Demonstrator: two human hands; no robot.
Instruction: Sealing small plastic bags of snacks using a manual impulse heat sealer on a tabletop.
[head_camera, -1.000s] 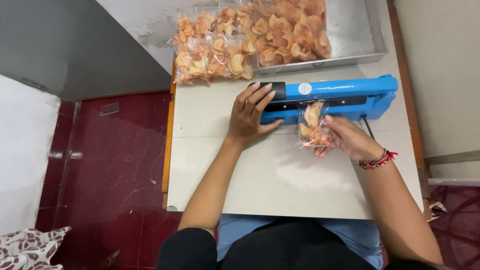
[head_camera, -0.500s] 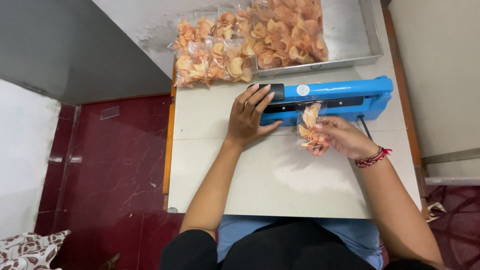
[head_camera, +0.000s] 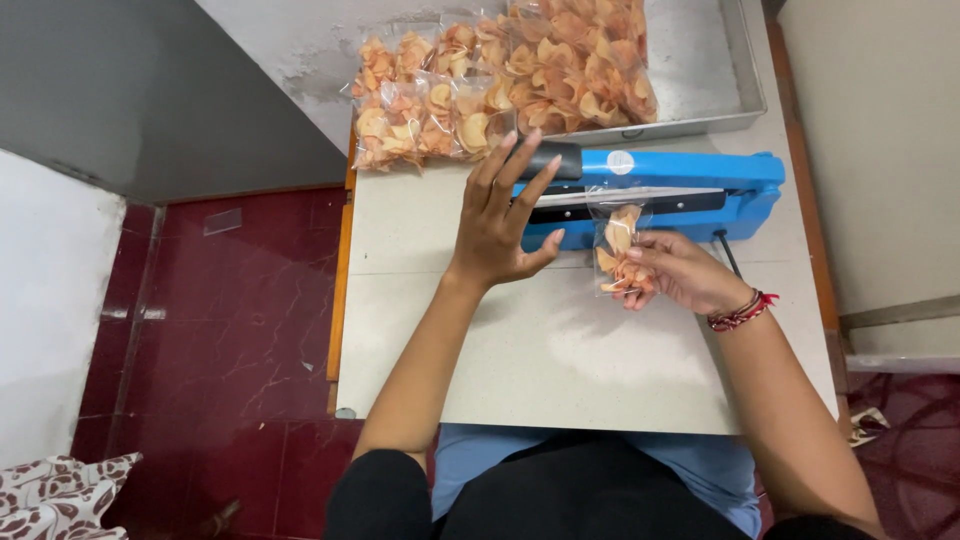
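Observation:
My right hand (head_camera: 680, 270) holds a small clear bag of orange chips (head_camera: 618, 250), its top edge lying in the jaw of a blue heat sealer (head_camera: 690, 185) at the far side of the table. My left hand (head_camera: 500, 215) hovers with fingers spread above the sealer's black handle (head_camera: 562, 158) and holds nothing. The sealer's arm is slightly raised.
Filled clear bags of chips (head_camera: 420, 115) lie at the table's far left. A metal tray (head_camera: 705, 70) with more chip bags (head_camera: 570, 60) stands behind the sealer. The pale tabletop (head_camera: 560, 350) ends at a wooden left edge above a dark red floor (head_camera: 230, 330).
My left hand has lifted off the sealer handle and spread its fingers. The sealer arm has come up a little. My right hand still keeps the bag at the jaw.

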